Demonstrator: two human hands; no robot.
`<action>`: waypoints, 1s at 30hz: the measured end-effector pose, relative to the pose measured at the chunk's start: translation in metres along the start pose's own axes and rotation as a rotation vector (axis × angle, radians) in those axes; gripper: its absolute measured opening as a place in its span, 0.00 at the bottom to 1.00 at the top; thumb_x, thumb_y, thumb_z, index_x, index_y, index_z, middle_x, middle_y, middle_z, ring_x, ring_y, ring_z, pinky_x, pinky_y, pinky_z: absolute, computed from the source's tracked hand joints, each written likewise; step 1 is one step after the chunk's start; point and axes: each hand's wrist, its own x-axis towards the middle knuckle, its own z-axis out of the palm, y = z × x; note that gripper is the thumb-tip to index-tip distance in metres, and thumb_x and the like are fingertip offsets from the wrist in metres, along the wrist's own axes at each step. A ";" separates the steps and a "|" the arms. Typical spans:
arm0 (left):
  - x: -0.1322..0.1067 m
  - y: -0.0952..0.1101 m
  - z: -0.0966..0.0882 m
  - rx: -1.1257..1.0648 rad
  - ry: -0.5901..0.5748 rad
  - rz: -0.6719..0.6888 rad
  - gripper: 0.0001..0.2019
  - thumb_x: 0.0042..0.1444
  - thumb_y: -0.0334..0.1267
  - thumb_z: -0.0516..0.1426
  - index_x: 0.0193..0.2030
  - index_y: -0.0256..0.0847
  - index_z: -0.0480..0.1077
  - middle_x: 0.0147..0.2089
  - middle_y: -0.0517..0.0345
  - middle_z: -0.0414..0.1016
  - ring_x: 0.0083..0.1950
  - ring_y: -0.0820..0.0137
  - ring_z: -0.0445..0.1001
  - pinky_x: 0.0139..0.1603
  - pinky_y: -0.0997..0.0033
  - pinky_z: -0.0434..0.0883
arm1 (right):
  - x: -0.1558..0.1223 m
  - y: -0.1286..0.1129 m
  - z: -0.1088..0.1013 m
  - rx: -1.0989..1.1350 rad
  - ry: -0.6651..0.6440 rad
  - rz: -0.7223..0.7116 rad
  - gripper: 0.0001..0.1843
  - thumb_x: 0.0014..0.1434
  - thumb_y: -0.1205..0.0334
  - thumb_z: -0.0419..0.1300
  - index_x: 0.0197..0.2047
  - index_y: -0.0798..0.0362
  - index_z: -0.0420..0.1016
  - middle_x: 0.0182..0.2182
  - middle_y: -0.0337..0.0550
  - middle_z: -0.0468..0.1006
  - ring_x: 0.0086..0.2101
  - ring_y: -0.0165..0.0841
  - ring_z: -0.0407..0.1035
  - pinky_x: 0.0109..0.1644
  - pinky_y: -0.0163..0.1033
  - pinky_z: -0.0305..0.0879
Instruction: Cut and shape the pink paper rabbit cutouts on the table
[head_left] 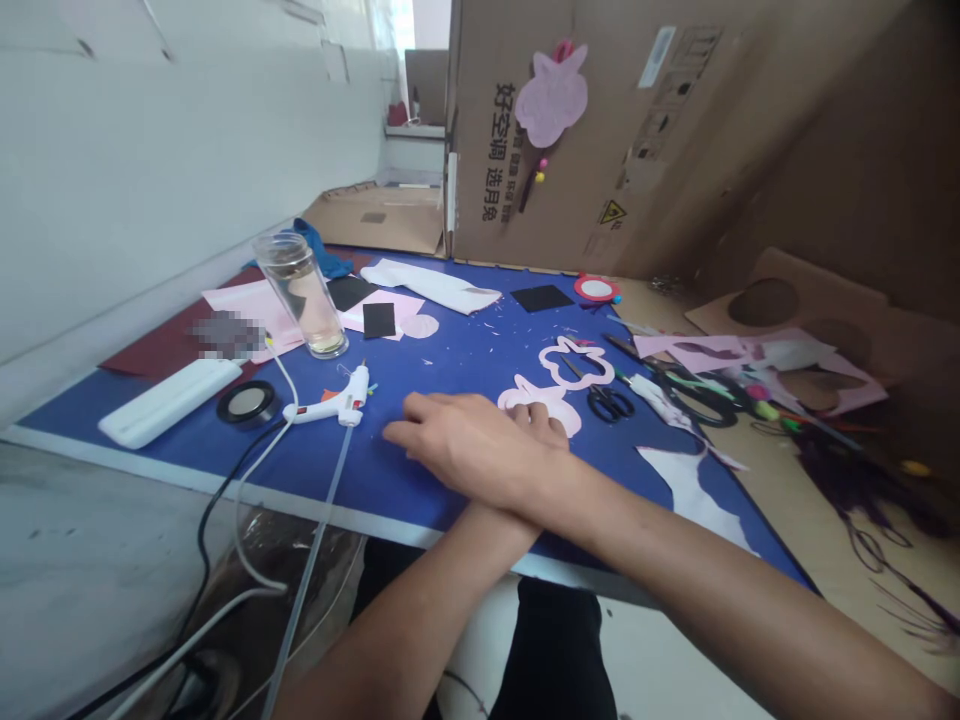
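Note:
My forearms cross over the front of the blue tabletop (450, 350), the right one on top. My left hand (537, 420), partly covered by the right wrist, rests its fingers on a pink paper cutout with pointed ears (566, 408). Reaching left, my right hand (457, 440) is empty, its fingers loosely bent and a little apart. Just beyond those fingertips lies a white hot glue gun (337, 402) with a long glue stick in its back. A pink paper outline frame (609, 367) and black-handled scissors (611, 403) lie right of my left hand.
A glass bottle of liquid (304, 297) stands at the back left, near a white power strip (171, 403) and a tape roll (247, 402). Cables hang off the front edge. Paper scraps (694, 490) and larger scissors (697, 400) lie right. A cardboard box (480, 225) rises behind.

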 end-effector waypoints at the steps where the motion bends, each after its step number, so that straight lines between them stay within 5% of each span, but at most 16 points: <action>1: 0.000 -0.001 0.001 0.007 -0.003 0.019 0.13 0.70 0.33 0.53 0.54 0.38 0.78 0.56 0.43 0.77 0.57 0.52 0.73 0.55 0.54 0.70 | 0.011 -0.003 0.004 -0.026 -0.031 -0.104 0.16 0.74 0.68 0.52 0.56 0.46 0.78 0.44 0.47 0.79 0.38 0.36 0.70 0.36 0.39 0.60; 10: -0.003 -0.004 -0.002 -0.006 -0.002 0.047 0.13 0.72 0.39 0.53 0.52 0.37 0.77 0.54 0.43 0.75 0.56 0.54 0.71 0.53 0.55 0.70 | 0.086 -0.008 0.034 -0.133 -0.157 -0.311 0.16 0.74 0.69 0.51 0.48 0.52 0.80 0.50 0.53 0.77 0.42 0.39 0.75 0.37 0.42 0.68; 30: -0.010 -0.005 -0.002 -0.015 0.037 0.060 0.13 0.72 0.39 0.53 0.52 0.36 0.76 0.54 0.42 0.75 0.55 0.54 0.71 0.51 0.54 0.69 | 0.105 -0.002 0.039 -0.168 -0.181 -0.201 0.15 0.71 0.73 0.52 0.46 0.57 0.81 0.46 0.55 0.80 0.44 0.45 0.79 0.38 0.45 0.70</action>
